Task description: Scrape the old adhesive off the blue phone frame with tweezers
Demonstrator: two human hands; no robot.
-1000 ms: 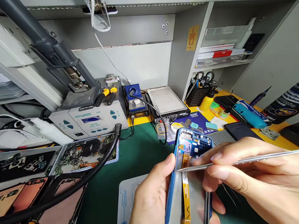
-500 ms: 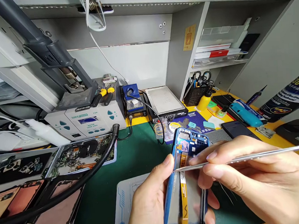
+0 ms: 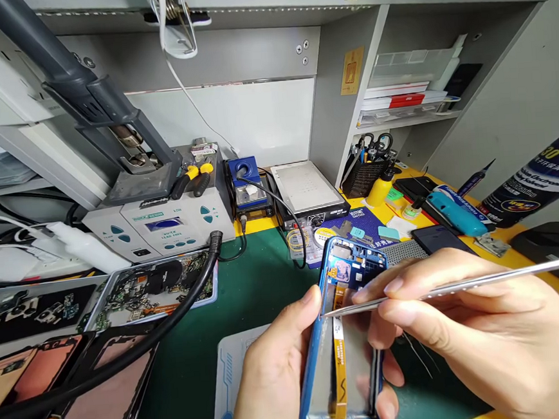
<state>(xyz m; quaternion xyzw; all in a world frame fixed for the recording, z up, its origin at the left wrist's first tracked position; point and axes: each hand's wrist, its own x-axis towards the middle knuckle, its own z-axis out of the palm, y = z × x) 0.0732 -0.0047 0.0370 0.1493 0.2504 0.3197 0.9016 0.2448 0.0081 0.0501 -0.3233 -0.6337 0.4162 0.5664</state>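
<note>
Head camera view: my left hand (image 3: 277, 364) grips a blue phone frame (image 3: 351, 346), thumb at its left rim and fingers curled round the right side. I hold it tilted over the green mat (image 3: 190, 371). My right hand (image 3: 491, 322) pinches a slim metal tool (image 3: 498, 277) between thumb and forefinger, its point at the left rim just beside my left thumb. An orange ribbon cable (image 3: 340, 360) runs down the frame, carrying a black squiggle and print too small to read.

I can read "QUICK" and "LEAD FREE" on the grey station (image 3: 165, 231); its model number is blurred. "30" shows on the dark can (image 3: 533, 183) at right.

Compared with a second ago, the tool slopes more steeply and its rear end, cut off by the picture's edge then, is visible; the point remains at that same rim.
</note>
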